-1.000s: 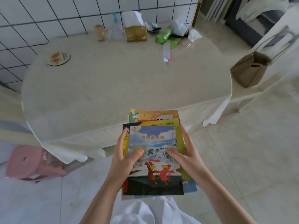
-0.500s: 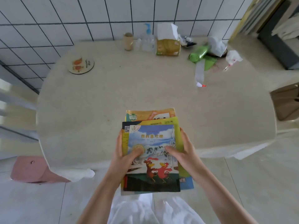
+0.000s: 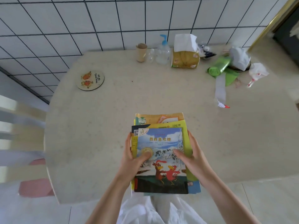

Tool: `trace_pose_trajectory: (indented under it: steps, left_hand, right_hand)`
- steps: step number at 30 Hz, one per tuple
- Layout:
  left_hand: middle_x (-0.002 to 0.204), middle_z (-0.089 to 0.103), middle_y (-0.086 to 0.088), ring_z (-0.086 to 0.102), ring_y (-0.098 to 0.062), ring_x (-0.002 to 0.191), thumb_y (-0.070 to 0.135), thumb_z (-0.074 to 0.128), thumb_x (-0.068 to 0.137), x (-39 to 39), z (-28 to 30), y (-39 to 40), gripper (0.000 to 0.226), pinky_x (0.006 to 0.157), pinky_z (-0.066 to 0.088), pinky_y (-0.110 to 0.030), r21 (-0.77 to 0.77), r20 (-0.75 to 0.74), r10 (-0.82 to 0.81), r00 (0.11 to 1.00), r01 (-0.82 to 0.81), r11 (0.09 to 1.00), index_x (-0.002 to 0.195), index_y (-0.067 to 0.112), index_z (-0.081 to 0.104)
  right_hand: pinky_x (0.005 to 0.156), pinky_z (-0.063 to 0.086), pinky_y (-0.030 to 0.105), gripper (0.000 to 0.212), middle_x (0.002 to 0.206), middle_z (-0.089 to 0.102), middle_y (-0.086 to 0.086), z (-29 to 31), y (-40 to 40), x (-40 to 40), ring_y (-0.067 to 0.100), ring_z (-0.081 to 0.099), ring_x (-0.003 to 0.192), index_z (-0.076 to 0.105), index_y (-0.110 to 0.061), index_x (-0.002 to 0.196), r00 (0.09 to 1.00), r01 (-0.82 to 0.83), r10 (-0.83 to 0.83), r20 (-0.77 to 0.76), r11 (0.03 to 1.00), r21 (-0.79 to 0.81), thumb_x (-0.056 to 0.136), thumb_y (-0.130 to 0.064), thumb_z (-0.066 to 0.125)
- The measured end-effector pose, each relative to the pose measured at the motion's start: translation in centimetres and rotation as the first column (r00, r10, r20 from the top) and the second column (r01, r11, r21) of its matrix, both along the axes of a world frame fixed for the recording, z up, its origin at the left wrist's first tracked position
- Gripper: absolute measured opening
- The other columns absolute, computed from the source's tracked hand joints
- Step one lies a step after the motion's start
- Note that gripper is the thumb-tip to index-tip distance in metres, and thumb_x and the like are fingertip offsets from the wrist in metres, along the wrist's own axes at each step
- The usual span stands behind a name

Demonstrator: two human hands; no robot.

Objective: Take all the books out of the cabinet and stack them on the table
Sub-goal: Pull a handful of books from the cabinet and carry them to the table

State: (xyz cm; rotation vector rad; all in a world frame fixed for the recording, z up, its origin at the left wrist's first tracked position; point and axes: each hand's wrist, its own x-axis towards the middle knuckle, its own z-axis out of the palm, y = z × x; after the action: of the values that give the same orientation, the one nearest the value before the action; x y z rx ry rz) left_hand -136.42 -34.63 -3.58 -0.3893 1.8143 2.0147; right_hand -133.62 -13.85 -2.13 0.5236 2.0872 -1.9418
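Note:
I hold a stack of several thin picture books over the near part of the beige oval table. The top book has a blue cover with two red chickens; yellow and orange covers stick out behind it. My left hand grips the stack's left edge, thumb on the top cover. On the other side, my right hand holds the right edge with its thumb across the cover too. Whether the stack rests on the table cannot be told. No cabinet is in view.
Along the tiled wall stand a paper cup, a pump bottle and a tissue pack. Green bags and white wrappers lie at the back right, a round coaster at the left. A pink stool stands below left.
I have stepped closer to the table, and the stack of books now sits over its near part instead of in front of its edge. Both hands keep the same grip.

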Motion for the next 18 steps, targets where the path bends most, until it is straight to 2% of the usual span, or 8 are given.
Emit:
trace_pose_trajectory:
  steps: [4, 7, 9, 12, 15, 18]
  left_hand:
    - [0.104, 0.072, 0.007, 0.073, -0.015, 0.088, -0.002, 0.074, 0.079, -2.9, -0.5, 1.0, 0.075, 0.063, 0.058, -0.025, -0.005, 0.011, 0.039, 0.999, -0.039, 0.999, 0.136, 0.032, 0.039]
    - [0.112, 0.069, 0.009, 0.071, -0.011, 0.096, -0.002, 0.075, 0.078, -5.6, -1.2, 2.0, 0.073, 0.069, 0.059, -0.026, -0.037, -0.019, 0.049, 0.999, -0.050, 0.998, 0.124, 0.045, 0.044]
    - [0.116, 0.068, 0.008, 0.070, -0.012, 0.100, -0.002, 0.076, 0.077, -7.7, -1.9, 2.7, 0.075, 0.072, 0.059, -0.027, -0.064, -0.017, 0.054, 0.998, -0.055, 0.996, 0.129, 0.043, 0.044]
    - [0.118, 0.067, 0.001, 0.071, -0.013, 0.096, -0.001, 0.076, 0.077, -10.6, -3.2, 3.4, 0.078, 0.069, 0.059, -0.027, -0.091, 0.028, 0.078, 0.997, -0.075, 0.993, 0.138, 0.033, 0.039]
    - [0.113, 0.067, 0.003, 0.071, -0.008, 0.088, -0.001, 0.072, 0.080, -13.0, -4.5, 4.0, 0.076, 0.064, 0.056, -0.021, -0.131, 0.051, 0.145, 0.988, -0.137, 0.982, 0.137, 0.034, 0.037]
    - [0.116, 0.065, 0.003, 0.069, -0.006, 0.091, -0.001, 0.071, 0.080, -15.1, -5.9, 4.1, 0.076, 0.064, 0.054, -0.015, -0.183, 0.050, 0.190, 0.981, -0.178, 0.967, 0.138, 0.033, 0.037]
  right_hand:
    - [0.068, 0.057, 0.020, 0.073, 0.116, 0.063, -0.019, -0.6, 0.9, -3.7, -0.002, 0.067, 0.099, 0.025, -0.035, 0.146, 0.999, -0.045, 0.045, 0.013, 0.999, 0.018, 0.089, -0.011, 0.065]
    - [0.069, 0.057, 0.021, 0.076, 0.121, 0.059, -0.017, -1.2, 2.0, -6.9, 0.001, 0.066, 0.100, 0.021, -0.038, 0.147, 0.995, -0.079, 0.078, 0.058, 0.997, 0.013, 0.089, -0.016, 0.065]
    - [0.069, 0.058, 0.022, 0.075, 0.119, 0.059, -0.018, -1.7, 2.6, -9.2, 0.002, 0.066, 0.100, 0.021, -0.037, 0.146, 0.993, -0.095, 0.093, 0.073, 0.995, 0.030, 0.089, -0.017, 0.065]
    - [0.073, 0.061, 0.031, 0.072, 0.119, 0.063, -0.009, -3.1, 3.1, -12.7, 0.008, 0.069, 0.098, 0.028, -0.034, 0.144, 0.992, -0.091, 0.086, 0.089, 0.995, 0.048, 0.087, -0.015, 0.068]
    - [0.079, 0.060, 0.043, 0.075, 0.118, 0.066, -0.006, -4.9, 3.1, -15.8, 0.013, 0.070, 0.098, 0.033, -0.036, 0.143, 0.993, -0.067, 0.062, 0.102, 0.997, 0.042, 0.082, -0.013, 0.071]
    - [0.080, 0.060, 0.044, 0.077, 0.118, 0.065, -0.006, -6.3, 2.8, -18.3, 0.013, 0.069, 0.100, 0.032, -0.038, 0.142, 0.990, -0.079, 0.074, 0.117, 0.996, 0.036, 0.081, -0.013, 0.072]
